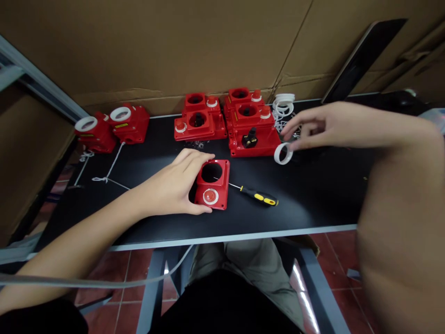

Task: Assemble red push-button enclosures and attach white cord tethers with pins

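My left hand (pixel 179 185) grips a red housing cover (pixel 225 178) from its left side, thumb at the near edge and fingers at the far edge. The cover has a round hole and a red dome button with a white ring. To its right lies a black and yellow screwdriver (pixel 260 196), its thin shaft reaching to the cover. Over the right part of the table, my right hand (pixel 313 127) has its thumb and fingers closed at the upper rim of a white plastic ring (pixel 283 154). Part of that grip is hidden.
Several red housings (pixel 253 144) stand at the back of the black table (pixel 313 195). White rings (pixel 284 103) are stacked beside them. Two red boxes with white rings (pixel 128 123) and cords sit at back left. Cardboard (pixel 191 41) walls the rear.
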### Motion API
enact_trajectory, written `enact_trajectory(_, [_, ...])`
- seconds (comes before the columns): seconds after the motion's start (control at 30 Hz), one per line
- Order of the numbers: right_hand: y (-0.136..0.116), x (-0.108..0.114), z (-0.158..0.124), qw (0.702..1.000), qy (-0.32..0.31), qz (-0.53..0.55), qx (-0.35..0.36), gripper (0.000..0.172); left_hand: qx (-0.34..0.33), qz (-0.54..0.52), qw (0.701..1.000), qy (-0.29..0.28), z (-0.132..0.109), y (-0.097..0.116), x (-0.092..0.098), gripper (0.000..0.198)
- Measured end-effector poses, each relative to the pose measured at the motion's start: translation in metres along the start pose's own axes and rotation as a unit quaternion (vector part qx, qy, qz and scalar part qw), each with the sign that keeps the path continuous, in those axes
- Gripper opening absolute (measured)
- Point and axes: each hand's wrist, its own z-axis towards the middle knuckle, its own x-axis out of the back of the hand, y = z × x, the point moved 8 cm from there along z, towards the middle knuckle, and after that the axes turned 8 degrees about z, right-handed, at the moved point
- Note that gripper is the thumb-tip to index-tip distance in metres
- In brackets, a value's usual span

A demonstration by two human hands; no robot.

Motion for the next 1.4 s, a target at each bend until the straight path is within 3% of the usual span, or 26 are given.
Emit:
enact_trajectory(0.03, [0.001,-0.007,0.001,0.999,-0.046,-0.015,0.006,0.035,-0.002,0.004,1.0,0.009,0.0,0.0,0.002,0.118])
enact_trajectory(0.1, [0.003,-0.014,0.006,0.996,-0.074,-0.037,0.019,0.035,-0.007,0.009,1.0,0.024,-0.001,0.002,0.004,0.113])
enact_trajectory(0.2, [0.002,-0.015,0.01,0.998,-0.044,-0.033,0.017,0.024,-0.015,0.011,0.999,0.031,-0.001,0.003,0.005,0.111])
enact_trajectory(0.3, [0.0,-0.013,0.007,0.999,-0.025,-0.02,0.006,0.023,-0.019,0.015,0.999,0.03,-0.001,0.004,0.005,0.111])
enact_trajectory(0.47, [0.002,-0.015,0.002,0.995,-0.067,-0.07,-0.009,0.04,-0.003,0.022,1.0,0.022,0.0,0.004,0.005,0.111])
enact_trajectory(0.63, [-0.002,-0.024,0.007,0.99,-0.052,-0.13,-0.017,0.015,-0.007,0.023,1.0,0.02,0.001,0.006,0.006,0.113])
enact_trajectory(0.83, [0.001,-0.033,0.004,0.989,-0.075,-0.124,-0.025,0.02,0.012,0.009,1.0,0.007,0.002,0.006,0.006,0.116])
enact_trajectory(0.9, [0.007,-0.031,0.0,0.991,-0.095,-0.095,-0.024,0.027,0.023,-0.003,1.0,0.008,0.002,0.005,0.005,0.119])
enact_trajectory(0.97, [0.007,-0.03,-0.005,0.993,-0.118,-0.026,-0.004,0.046,0.03,-0.016,0.999,0.007,0.003,0.005,0.003,0.119])
enact_trajectory(1.07, [-0.015,-0.03,-0.013,0.986,-0.115,0.098,0.073,0.071,0.029,-0.03,0.999,-0.002,0.004,0.009,0.0,0.111])
enact_trajectory(1.23, [-0.071,-0.059,-0.019,0.941,-0.128,0.246,0.193,0.054,0.029,-0.015,0.999,-0.016,0.002,0.011,0.009,0.113])
enact_trajectory(1.4, [-0.084,-0.097,-0.018,0.914,-0.226,0.273,0.199,0.028,0.056,0.023,0.994,-0.096,-0.01,0.001,0.018,0.098])
